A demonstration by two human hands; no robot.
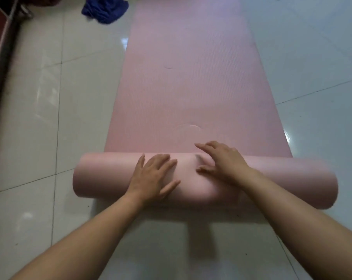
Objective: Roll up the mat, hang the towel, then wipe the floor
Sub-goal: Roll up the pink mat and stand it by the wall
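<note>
Mat (191, 87) is on the tile floor (29, 118), near end already a fat roll. I've got my left hand (152, 174) and right hand (221, 160) flat on top, fingers straight, pressing so it stays tight and rolls away evenly. Blue towel (105, 9) waits far left.

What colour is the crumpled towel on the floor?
Dark blue towel, beside the mat's left edge; head view.

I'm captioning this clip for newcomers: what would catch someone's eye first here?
A long pink mat runs up the middle of the pale tiled floor, its near end rolled into a thick tube. The left hand and right hand press on that roll. A crumpled blue towel lies top left.
</note>
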